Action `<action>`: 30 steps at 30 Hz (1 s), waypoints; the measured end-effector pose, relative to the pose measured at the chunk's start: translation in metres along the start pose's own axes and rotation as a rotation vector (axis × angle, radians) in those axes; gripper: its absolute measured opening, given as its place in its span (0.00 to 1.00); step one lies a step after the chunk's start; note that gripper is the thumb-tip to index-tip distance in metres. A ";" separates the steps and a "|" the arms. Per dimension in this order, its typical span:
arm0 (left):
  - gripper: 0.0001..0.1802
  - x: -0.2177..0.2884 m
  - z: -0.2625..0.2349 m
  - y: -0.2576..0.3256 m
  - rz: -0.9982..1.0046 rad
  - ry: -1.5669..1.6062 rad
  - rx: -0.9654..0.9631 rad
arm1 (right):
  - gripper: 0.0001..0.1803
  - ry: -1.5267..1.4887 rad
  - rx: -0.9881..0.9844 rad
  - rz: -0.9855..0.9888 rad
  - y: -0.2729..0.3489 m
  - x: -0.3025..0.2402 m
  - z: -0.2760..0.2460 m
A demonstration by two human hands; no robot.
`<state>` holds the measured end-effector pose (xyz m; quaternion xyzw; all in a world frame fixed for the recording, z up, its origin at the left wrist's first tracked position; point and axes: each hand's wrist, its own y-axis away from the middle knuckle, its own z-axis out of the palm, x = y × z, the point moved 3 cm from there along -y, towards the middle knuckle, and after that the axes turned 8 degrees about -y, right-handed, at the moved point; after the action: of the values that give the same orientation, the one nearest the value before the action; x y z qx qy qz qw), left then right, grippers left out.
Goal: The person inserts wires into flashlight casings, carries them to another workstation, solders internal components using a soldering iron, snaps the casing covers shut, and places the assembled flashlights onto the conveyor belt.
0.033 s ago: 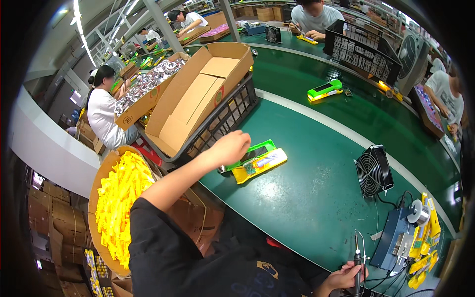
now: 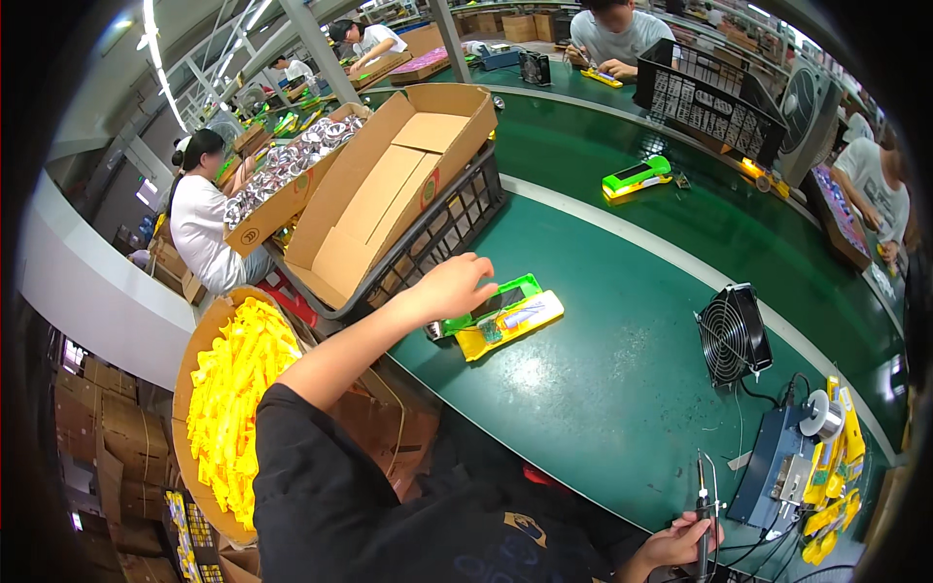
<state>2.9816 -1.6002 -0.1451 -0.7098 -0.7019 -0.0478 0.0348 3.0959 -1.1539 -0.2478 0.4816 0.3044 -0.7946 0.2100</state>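
Observation:
My left hand (image 2: pixel 452 287) reaches out over the green table (image 2: pixel 603 389), its fingers curled over the left end of a green plastic casing (image 2: pixel 510 291). A yellow casing half (image 2: pixel 515 324) with small parts in it lies right beside the green one, touching it. Low at the right, my right hand (image 2: pixel 680 544) grips a soldering iron (image 2: pixel 702 496) held upright near the table's front edge. My black sleeve fills the lower middle.
A large open cardboard box (image 2: pixel 389 185) sits in a black wire crate (image 2: pixel 462 219) left of the casings. A round carton of yellow parts (image 2: pixel 233 389) stands at my left. A black fan (image 2: pixel 734 335), blue soldering station (image 2: pixel 777 466) and another green casing (image 2: pixel 637 178) lie rightward. Co-workers sit around.

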 end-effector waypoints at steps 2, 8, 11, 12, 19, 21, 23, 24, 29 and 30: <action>0.17 0.015 -0.002 -0.006 0.060 0.040 -0.066 | 0.10 -0.032 0.028 0.017 -0.001 0.002 -0.001; 0.26 0.058 0.018 -0.025 0.153 -0.085 -0.110 | 0.10 -0.057 0.110 0.013 0.001 -0.002 0.005; 0.29 0.059 0.015 -0.054 0.438 -0.250 -0.111 | 0.10 -0.049 0.078 0.029 0.001 -0.004 0.006; 0.30 0.056 0.013 -0.064 0.459 -0.261 -0.213 | 0.09 -0.062 0.083 0.022 0.001 -0.005 0.007; 0.58 0.036 0.030 -0.071 -0.008 -0.220 -0.585 | 0.09 -0.099 0.129 0.063 0.001 -0.006 0.006; 0.55 0.043 0.037 -0.064 0.019 -0.189 -0.523 | 0.10 -0.095 0.128 0.056 0.001 -0.005 0.006; 0.52 0.050 0.042 -0.060 0.050 -0.233 -0.506 | 0.10 -0.089 0.121 0.055 0.000 -0.003 0.003; 0.51 0.051 0.043 -0.060 -0.002 -0.232 -0.510 | 0.10 -0.084 0.102 0.054 -0.002 -0.001 0.001; 0.49 0.059 0.053 -0.057 -0.313 -0.135 -0.518 | 0.10 -0.093 0.089 0.060 -0.003 0.001 -0.002; 0.51 0.063 0.055 -0.057 -0.380 -0.127 -0.537 | 0.10 -0.103 0.077 0.051 -0.003 0.001 -0.002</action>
<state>2.9266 -1.5309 -0.1939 -0.5515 -0.7848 -0.1924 -0.2070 3.0948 -1.1502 -0.2489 0.4555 0.2498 -0.8238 0.2270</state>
